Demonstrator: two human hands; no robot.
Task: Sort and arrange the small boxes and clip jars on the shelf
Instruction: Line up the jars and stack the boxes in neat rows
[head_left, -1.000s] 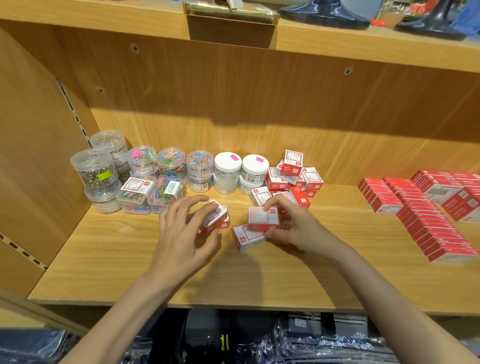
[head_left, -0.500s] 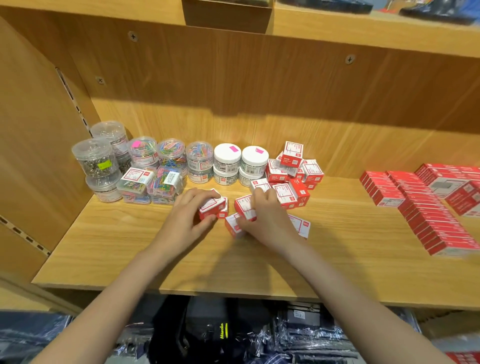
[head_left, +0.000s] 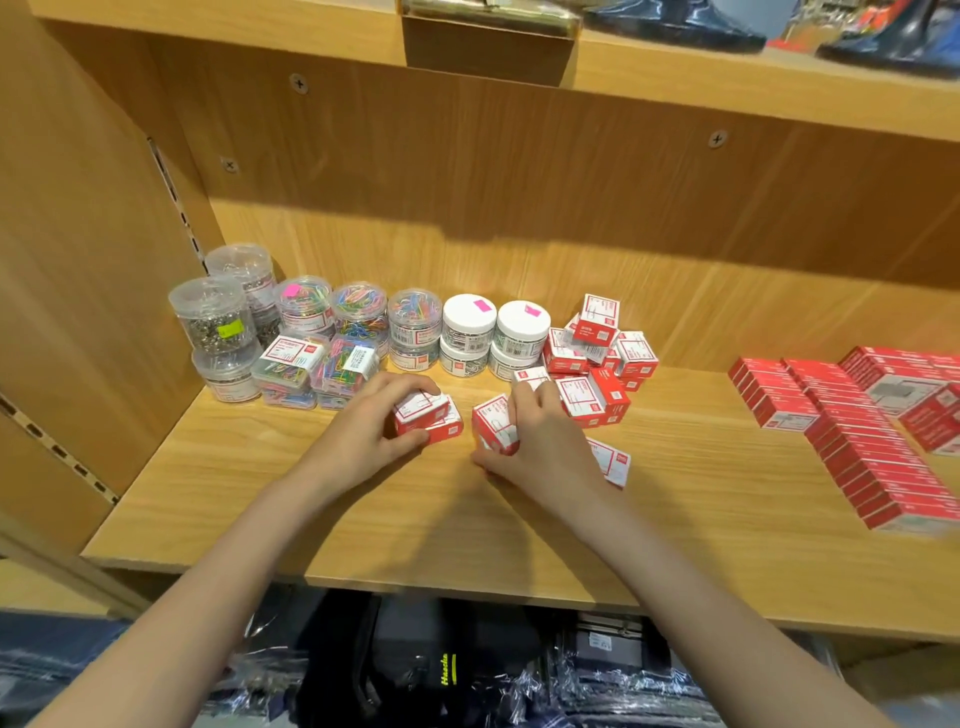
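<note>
My left hand (head_left: 371, 426) grips a small stack of red-and-white boxes (head_left: 428, 418) resting on the wooden shelf (head_left: 363, 525). My right hand (head_left: 543, 441) is closed on another red-and-white box (head_left: 491, 423), tilted on edge just right of that stack. One more small box (head_left: 613, 460) lies flat behind my right wrist. A loose heap of the same boxes (head_left: 597, 358) sits behind my right hand. Clear jars of coloured clips (head_left: 358, 312) and two white-lidded jars (head_left: 493, 327) line the back left.
Stacked jars of silver clips (head_left: 213, 317) stand against the left side wall (head_left: 78, 312). Rows of long red boxes (head_left: 872, 426) fill the shelf's right end. An upper shelf (head_left: 675, 78) hangs overhead. Dark packaged goods (head_left: 441, 670) lie below the front edge.
My right hand carried its box leftward and down beside the left hand's stack, uncovering a flat box behind the wrist. The left hand has stayed on its boxes.
</note>
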